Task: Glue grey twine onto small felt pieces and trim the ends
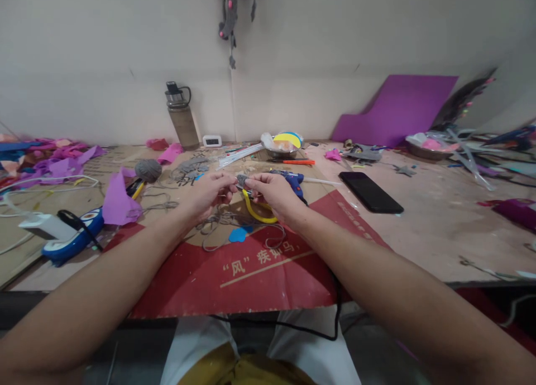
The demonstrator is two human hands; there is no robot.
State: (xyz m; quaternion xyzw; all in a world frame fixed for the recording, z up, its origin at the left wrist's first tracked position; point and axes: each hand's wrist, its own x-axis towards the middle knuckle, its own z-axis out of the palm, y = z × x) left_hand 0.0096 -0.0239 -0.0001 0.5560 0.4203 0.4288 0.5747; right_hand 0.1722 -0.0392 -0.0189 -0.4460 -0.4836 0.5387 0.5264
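My left hand [211,194] and my right hand [274,194] meet above the middle of the cardboard, both with fingertips pinched. Between them is a small grey fuzzy piece [242,180], partly covered by the fingers; its exact kind is unclear. Just below my right hand lies a tool's curved yellow handle [256,213], its other end hidden. A blue glue gun [295,179] with a pale glue stick [322,181] rests behind my right hand. Loose grey yarn [218,222] tangles under both hands, near a blue scrap [238,234].
A yarn ball [148,170], purple felt [119,198] and a blue power strip [75,239] are on the left. At the back stand a bottle [183,122], a small white clock [212,141] and a metal bowl [281,150]. A black phone [371,192] lies at right.
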